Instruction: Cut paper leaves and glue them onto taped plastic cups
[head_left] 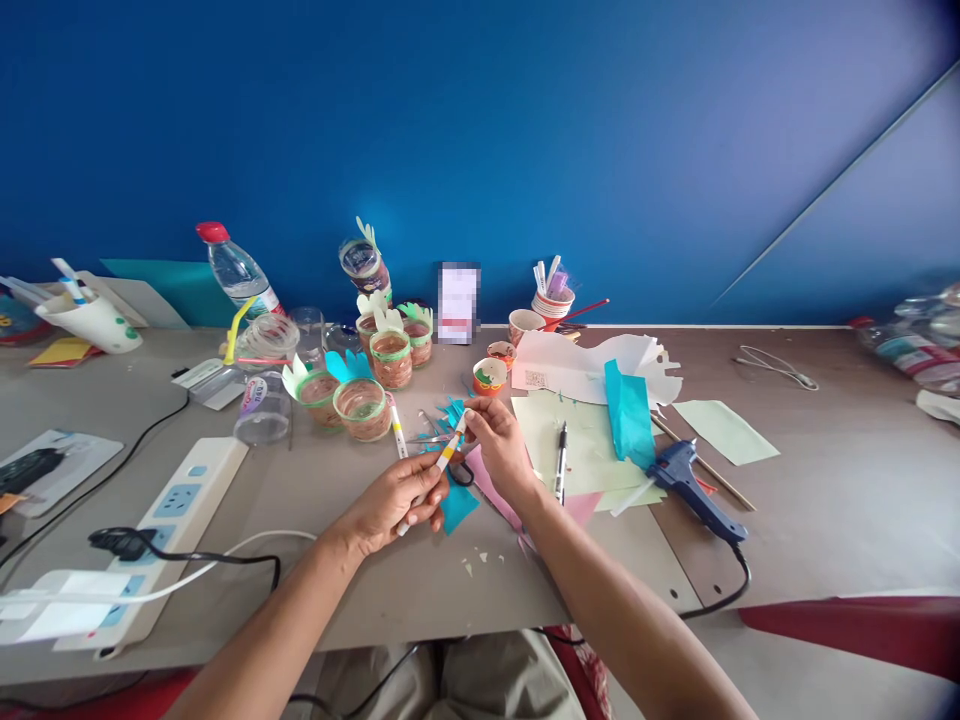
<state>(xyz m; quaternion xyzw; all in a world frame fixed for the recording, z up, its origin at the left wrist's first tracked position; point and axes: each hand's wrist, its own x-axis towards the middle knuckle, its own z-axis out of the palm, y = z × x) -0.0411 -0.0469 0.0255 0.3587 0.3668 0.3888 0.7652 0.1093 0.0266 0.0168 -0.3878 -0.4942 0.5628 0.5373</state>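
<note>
A white marker (449, 452) with a yellow band slants upward between my hands. My left hand (405, 497) is closed around its lower part. With thumb and fingers, my right hand (495, 440) pinches its upper end; whether that end is a cap cannot be made out. Behind the marker lie cut blue paper pieces (454, 409) and scissors with a dark handle (462, 473), partly hidden by my hands. A second white marker (397, 428) rests to their left. Blue paper (458, 507) lies below my fingers, and pink paper (489, 482) sits under my right wrist.
Several wrapped jars with paper tops (363, 424) stand left of centre. On the left are a power strip (169, 535) and a water bottle (238, 268). To the right are a blue glue gun (691, 482), a black pen (561, 462) and pale green paper (540, 425).
</note>
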